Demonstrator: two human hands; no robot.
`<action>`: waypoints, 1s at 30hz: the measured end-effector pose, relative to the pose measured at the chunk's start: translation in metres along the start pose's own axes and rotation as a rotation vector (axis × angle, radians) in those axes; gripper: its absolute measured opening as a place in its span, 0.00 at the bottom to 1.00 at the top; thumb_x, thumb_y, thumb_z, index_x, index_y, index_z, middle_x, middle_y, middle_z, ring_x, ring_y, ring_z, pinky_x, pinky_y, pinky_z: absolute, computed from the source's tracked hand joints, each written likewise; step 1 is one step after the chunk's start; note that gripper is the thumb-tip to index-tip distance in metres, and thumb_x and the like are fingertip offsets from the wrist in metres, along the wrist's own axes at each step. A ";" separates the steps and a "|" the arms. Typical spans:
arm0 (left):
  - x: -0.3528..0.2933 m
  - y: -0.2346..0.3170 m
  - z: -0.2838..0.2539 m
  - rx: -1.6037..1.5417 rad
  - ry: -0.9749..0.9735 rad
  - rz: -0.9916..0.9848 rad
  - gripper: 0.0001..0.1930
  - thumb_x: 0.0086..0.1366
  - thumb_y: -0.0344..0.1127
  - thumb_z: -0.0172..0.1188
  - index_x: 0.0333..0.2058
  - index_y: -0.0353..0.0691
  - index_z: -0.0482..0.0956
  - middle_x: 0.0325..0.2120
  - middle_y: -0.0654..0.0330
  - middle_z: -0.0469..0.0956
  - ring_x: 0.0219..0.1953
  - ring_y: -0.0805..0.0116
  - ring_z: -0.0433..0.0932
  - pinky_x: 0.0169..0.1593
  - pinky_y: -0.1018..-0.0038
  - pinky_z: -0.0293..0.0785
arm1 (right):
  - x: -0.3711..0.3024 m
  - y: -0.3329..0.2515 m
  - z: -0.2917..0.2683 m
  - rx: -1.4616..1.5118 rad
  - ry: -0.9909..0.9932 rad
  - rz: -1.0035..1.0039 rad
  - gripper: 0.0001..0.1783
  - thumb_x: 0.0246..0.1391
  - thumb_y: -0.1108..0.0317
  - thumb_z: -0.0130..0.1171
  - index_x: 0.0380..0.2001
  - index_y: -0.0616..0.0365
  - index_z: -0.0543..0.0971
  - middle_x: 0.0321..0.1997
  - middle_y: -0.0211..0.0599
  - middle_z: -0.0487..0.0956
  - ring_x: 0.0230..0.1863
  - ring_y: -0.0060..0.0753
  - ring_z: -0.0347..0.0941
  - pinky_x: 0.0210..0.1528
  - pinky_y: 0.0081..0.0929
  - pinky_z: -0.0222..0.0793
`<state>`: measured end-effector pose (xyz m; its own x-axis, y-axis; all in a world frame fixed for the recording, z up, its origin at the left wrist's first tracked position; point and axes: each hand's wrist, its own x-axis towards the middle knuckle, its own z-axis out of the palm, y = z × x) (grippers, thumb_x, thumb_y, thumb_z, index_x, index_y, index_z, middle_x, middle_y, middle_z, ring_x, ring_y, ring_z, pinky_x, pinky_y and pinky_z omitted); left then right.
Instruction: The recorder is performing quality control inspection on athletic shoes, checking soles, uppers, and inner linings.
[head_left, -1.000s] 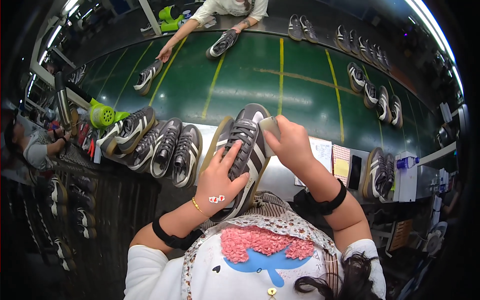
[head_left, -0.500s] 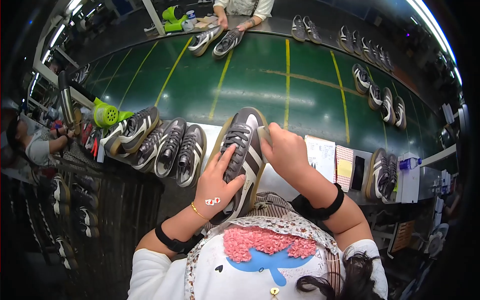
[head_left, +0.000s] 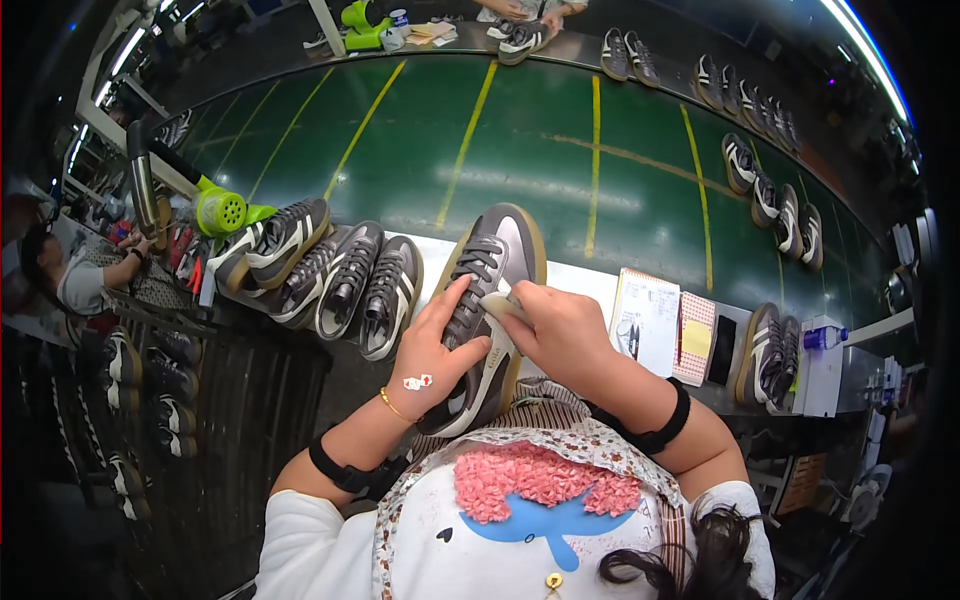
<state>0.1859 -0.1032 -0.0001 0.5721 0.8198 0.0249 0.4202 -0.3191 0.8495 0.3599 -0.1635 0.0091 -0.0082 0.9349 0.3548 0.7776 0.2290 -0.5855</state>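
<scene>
A dark grey sneaker (head_left: 513, 258) with pale stripes and a gum sole stands tilted in front of me, toe pointing away. My left hand (head_left: 428, 355) grips it across the laces, fingers on the tongue side and thumb on its striped side. Pinched in my right hand (head_left: 565, 325) is a small pale block (head_left: 503, 308), eraser-like in shape, pressed on the sneaker's side by the stripes and lace edge. The heel end rests close to my apron, partly covered by my left hand.
More sneakers (head_left: 393, 292) lie left on the bench, beside a green blower (head_left: 220, 210). An open notebook (head_left: 643, 318), a phone (head_left: 722, 350), another pair (head_left: 764, 350) and a purple bottle (head_left: 825, 337) are right. Across the green belt (head_left: 540, 170), another person handles sneakers.
My right hand has moved the pale block from the sneaker's toe edge down and left onto its striped side. The person opposite has lifted or shifted the sneakers to the right.
</scene>
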 end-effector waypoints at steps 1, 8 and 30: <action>-0.002 -0.004 0.000 0.002 0.001 -0.003 0.34 0.47 0.33 0.60 0.56 0.40 0.62 0.48 0.49 0.68 0.49 0.62 0.69 0.53 0.72 0.63 | -0.001 0.001 0.003 -0.064 -0.083 0.081 0.09 0.46 0.64 0.54 0.22 0.57 0.69 0.17 0.40 0.73 0.22 0.43 0.73 0.24 0.36 0.67; -0.005 -0.024 -0.008 -0.173 0.065 -0.091 0.34 0.48 0.28 0.58 0.56 0.37 0.60 0.50 0.53 0.66 0.49 0.69 0.67 0.54 0.75 0.60 | -0.009 0.015 -0.020 -0.060 -0.371 0.209 0.12 0.44 0.62 0.54 0.25 0.61 0.70 0.20 0.47 0.74 0.26 0.51 0.72 0.29 0.42 0.66; 0.078 -0.038 0.001 -1.125 -0.411 -0.147 0.31 0.65 0.48 0.43 0.62 0.47 0.45 0.55 0.55 0.61 0.56 0.65 0.60 0.57 0.70 0.55 | -0.007 0.091 0.048 1.492 -0.022 0.651 0.38 0.56 0.41 0.38 0.61 0.54 0.49 0.62 0.40 0.58 0.60 0.34 0.58 0.59 0.32 0.55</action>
<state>0.2150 -0.0281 -0.0309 0.8375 0.5360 -0.1063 -0.2320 0.5251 0.8188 0.4004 -0.1357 -0.0818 0.0410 0.9739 -0.2234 -0.6125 -0.1521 -0.7757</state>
